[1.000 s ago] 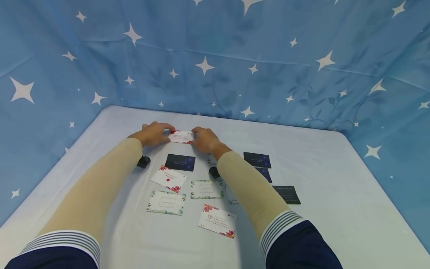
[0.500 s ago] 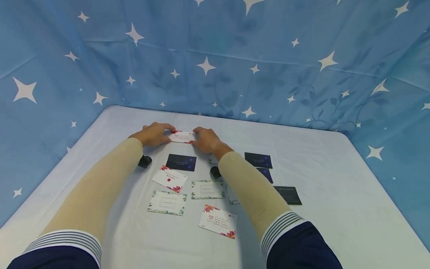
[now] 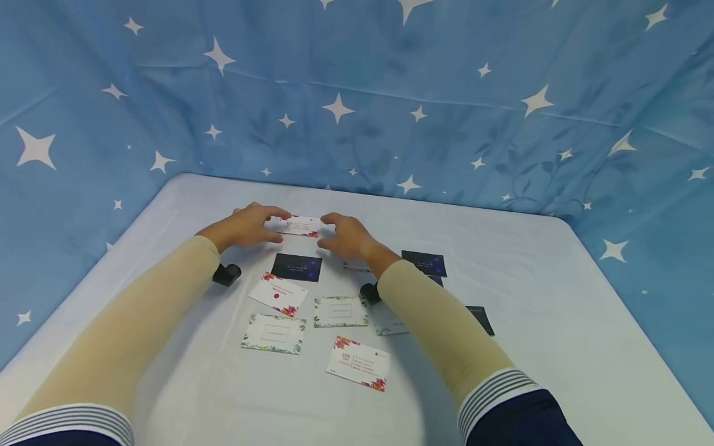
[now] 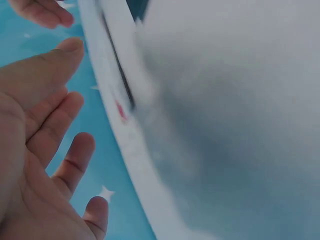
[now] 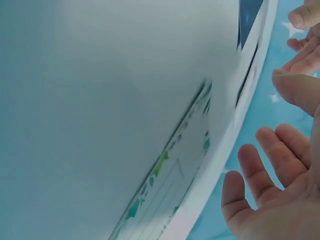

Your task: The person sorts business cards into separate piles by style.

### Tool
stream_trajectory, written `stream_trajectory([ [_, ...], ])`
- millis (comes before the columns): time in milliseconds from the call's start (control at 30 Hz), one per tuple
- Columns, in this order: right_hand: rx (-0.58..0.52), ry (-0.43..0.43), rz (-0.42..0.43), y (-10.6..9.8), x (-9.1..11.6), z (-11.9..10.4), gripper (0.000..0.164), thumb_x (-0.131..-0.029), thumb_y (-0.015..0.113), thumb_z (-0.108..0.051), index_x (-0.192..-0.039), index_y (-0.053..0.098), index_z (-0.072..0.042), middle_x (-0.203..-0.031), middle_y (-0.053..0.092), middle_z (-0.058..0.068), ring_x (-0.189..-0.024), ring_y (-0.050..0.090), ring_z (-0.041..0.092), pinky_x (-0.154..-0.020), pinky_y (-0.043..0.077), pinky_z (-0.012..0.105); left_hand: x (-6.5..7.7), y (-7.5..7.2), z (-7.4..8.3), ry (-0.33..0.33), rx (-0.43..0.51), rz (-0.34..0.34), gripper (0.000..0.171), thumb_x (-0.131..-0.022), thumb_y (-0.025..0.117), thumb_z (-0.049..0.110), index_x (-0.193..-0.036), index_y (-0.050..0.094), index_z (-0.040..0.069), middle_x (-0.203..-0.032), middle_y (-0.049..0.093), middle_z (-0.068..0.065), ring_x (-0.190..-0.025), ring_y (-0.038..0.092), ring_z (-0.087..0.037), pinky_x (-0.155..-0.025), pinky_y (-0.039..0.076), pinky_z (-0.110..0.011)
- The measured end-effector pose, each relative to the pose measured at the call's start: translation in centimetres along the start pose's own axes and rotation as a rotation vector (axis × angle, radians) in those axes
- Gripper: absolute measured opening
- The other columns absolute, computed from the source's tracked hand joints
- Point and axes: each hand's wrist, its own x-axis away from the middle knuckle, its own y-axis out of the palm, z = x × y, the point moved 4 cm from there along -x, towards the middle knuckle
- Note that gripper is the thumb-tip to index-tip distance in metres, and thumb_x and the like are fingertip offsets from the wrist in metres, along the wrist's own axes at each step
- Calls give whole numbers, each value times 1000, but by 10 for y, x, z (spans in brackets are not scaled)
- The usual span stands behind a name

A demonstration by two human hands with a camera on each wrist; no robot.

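A white business card with red floral corners (image 3: 300, 226) lies flat at the back of the white table. My left hand (image 3: 248, 226) is at its left end, thumb and index finger spread apart around it. At the right end, my right hand (image 3: 348, 236) has its thumb and fingers parted, just off the edge. Both palms look bare in the wrist views, the left hand's fingers (image 4: 72, 165) and the right hand's fingers (image 5: 257, 175) loosely extended. Just in front of the hands lies a dark blue card (image 3: 297, 267).
Nearer me are another red floral card (image 3: 279, 294), two leaf-bordered cards (image 3: 341, 311) and a red floral one (image 3: 359, 363). To the right, a dark blue card (image 3: 425, 263) and a black card (image 3: 481, 318) are partly covered by the right sleeve. A starry blue curtain (image 3: 357, 142) hangs behind the table.
Both hands have let go of the red floral card, fingers spreading. The forearms have swung outward, left arm to the left and right arm to the right. The card stays in place.
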Motion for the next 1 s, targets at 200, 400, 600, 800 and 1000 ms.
stream_trajectory([
  [200, 5, -65, -2, 3, 21, -15, 57, -80, 65, -33, -131, 45, -17, -128, 48, -1, -110, 46, 17, -91, 36, 34, 30, 1, 5, 82, 42, -1, 56, -79, 66, 36, -130, 47, 24, -129, 44, -10, -118, 35, -31, -89, 17, -58],
  [400, 16, -142, -51, 14, 42, -33, 59, -78, 68, -34, -130, 47, -15, -126, 50, -2, -115, 44, 15, -93, 34, 32, 51, 8, 10, 134, 65, -16, 53, -78, 68, 31, -127, 51, 23, -130, 43, -9, -121, 31, -31, -89, 15, -59],
  [600, 66, -152, -98, 28, 64, -48, 56, -76, 69, -39, -126, 52, -19, -118, 54, -7, -107, 44, 12, -91, 35, 32, 69, 17, 10, 138, 59, -26, 51, -71, 74, 32, -119, 58, 25, -122, 48, -5, -116, 35, -27, -89, 18, -51],
  [800, 163, -194, -147, 38, 78, -58, 52, -75, 68, -44, -122, 56, -24, -114, 55, -13, -105, 42, 12, -89, 32, 35, 82, 30, 10, 146, 50, -73, 53, -67, 77, 33, -117, 59, 27, -121, 47, -7, -114, 36, -27, -87, 22, -50],
  [1000, 200, -163, -184, 43, 83, -57, 53, -75, 68, -46, -122, 55, -26, -114, 55, -16, -104, 40, 12, -89, 31, 34, 87, 36, 13, 173, 21, -77, 52, -67, 77, 31, -116, 60, 26, -117, 49, -3, -112, 36, -24, -85, 21, -47],
])
